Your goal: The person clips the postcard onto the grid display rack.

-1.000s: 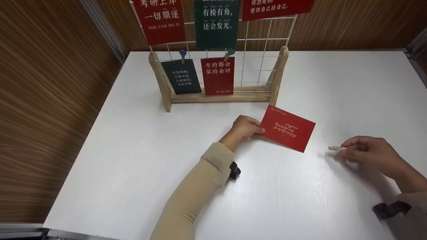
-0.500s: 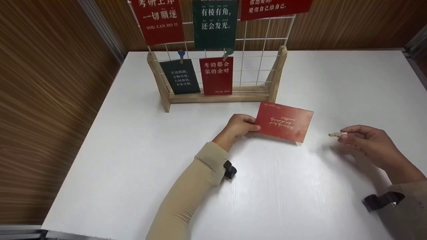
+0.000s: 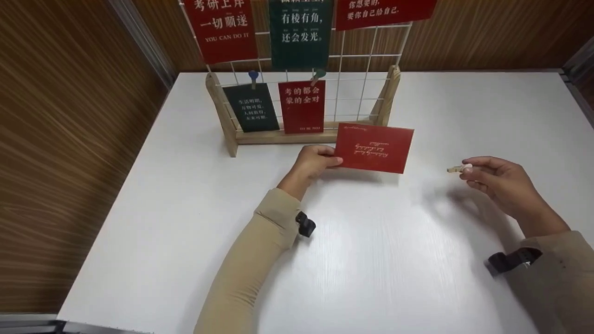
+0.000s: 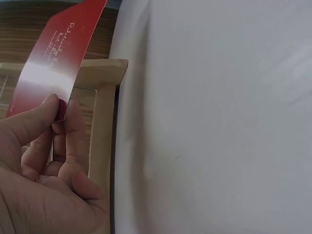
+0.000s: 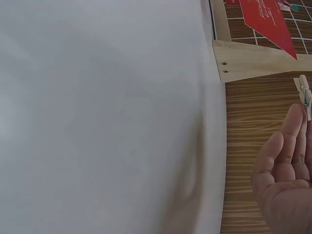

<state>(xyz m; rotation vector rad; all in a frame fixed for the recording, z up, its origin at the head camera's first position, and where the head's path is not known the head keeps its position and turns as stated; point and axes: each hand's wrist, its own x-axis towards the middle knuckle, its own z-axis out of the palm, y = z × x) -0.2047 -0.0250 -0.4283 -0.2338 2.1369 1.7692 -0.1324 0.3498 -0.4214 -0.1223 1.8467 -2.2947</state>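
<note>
My left hand [image 3: 312, 166] pinches a red card [image 3: 374, 149] by its left edge, thumb on the near face. White handwriting on the card appears upside down in the head view. The card is above the table, overlapping the lower right part of the rack's wooden base [image 3: 287, 137]. In the left wrist view the thumb and fingers grip the card's [image 4: 56, 53] corner. Off to the right, my right hand [image 3: 503, 185] holds a small wooden clothespin [image 3: 455, 169] between thumb and fingertips, its tip pointing left. The right wrist view shows the clothespin's [image 5: 303, 90] metal spring.
A white wire grid [image 3: 359, 88] on wooden feet stands at the back. Clipped to it are a small green card [image 3: 251, 109], a small red card [image 3: 301, 111] and larger cards above. Blue [image 3: 253, 75] and green [image 3: 318, 74] clips hold the lower ones. Wood-grain panels surround the white table [image 3: 371, 260].
The left hand has carried the red card leftward and up toward the rack, and the card has turned more level. The right hand has moved the same way with its clothespin.
</note>
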